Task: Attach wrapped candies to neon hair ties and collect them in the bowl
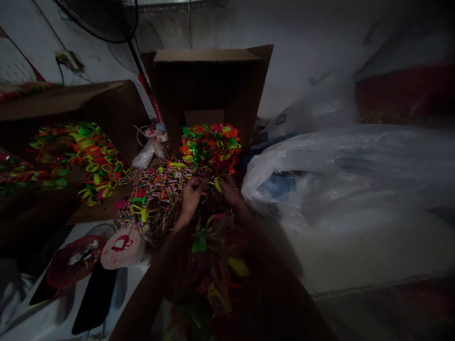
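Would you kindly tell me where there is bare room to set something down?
Bare brown cardboard shows between the left heap of neon plastic loops and the central pile of loops. A white printed sheet below it has some room beside that pile. It is crowded around the left hand and right hand, and a clear plastic sack fills the right.

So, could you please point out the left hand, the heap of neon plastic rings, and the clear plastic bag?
Left hand (191, 199): head view, on the back of the hand.
Heap of neon plastic rings (210, 148): head view, on the middle of the heap.
Clear plastic bag (320, 175): head view, on its upper bulge.
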The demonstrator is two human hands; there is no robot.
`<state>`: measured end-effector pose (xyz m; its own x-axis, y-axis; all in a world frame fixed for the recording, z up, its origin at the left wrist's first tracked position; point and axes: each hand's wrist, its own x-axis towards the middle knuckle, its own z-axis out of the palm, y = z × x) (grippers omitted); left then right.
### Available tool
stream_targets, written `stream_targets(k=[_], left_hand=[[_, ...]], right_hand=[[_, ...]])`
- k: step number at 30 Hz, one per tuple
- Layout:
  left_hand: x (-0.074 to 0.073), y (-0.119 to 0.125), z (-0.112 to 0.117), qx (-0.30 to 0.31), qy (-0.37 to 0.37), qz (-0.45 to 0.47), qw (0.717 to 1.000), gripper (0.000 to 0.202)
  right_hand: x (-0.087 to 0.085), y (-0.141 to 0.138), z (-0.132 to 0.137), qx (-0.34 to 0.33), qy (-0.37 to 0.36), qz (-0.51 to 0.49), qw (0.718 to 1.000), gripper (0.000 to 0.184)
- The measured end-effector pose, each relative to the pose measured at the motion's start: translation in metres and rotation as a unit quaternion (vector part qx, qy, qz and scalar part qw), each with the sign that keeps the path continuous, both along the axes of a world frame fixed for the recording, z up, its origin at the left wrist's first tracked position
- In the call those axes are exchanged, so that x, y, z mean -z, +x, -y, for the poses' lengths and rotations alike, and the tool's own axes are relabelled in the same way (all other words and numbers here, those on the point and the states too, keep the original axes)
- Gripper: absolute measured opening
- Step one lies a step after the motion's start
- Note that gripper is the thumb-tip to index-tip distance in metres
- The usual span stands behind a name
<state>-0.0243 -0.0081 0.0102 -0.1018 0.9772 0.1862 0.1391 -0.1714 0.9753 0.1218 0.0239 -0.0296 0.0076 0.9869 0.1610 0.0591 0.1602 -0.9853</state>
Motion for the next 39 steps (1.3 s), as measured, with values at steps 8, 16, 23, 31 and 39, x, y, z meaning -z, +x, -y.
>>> stream_targets(k=[8,16,23,31,39], left_hand=[[-0.003,0.000,0.005,0.000,-0.005,0.040,0.999,0.042],[0.003,0.002,0.002,0.036,0.024,-0.161,0.986,0.031],[0.001,0.008,0.010,0.067,0.131,-0.291,0.945,0.018],[0.011,0.009,0.007,0.065,0.157,-0.302,0.938,0.014],[0.013,0.008,0.009,0.062,0.189,-0.368,0.908,0.020]], right_hand=[[-0.003,0.002,0.000,-0.048,0.062,0.017,0.997,0.029],[-0.018,-0.005,0.009,0.022,-0.014,-0.059,0.998,0.038],[-0.016,-0.004,0.009,0.042,-0.005,-0.041,0.998,0.037],[-0.018,-0.005,0.010,0.054,-0.003,-0.058,0.997,0.036],[-0.016,-0.005,0.011,0.053,0.022,0.007,0.998,0.040]])
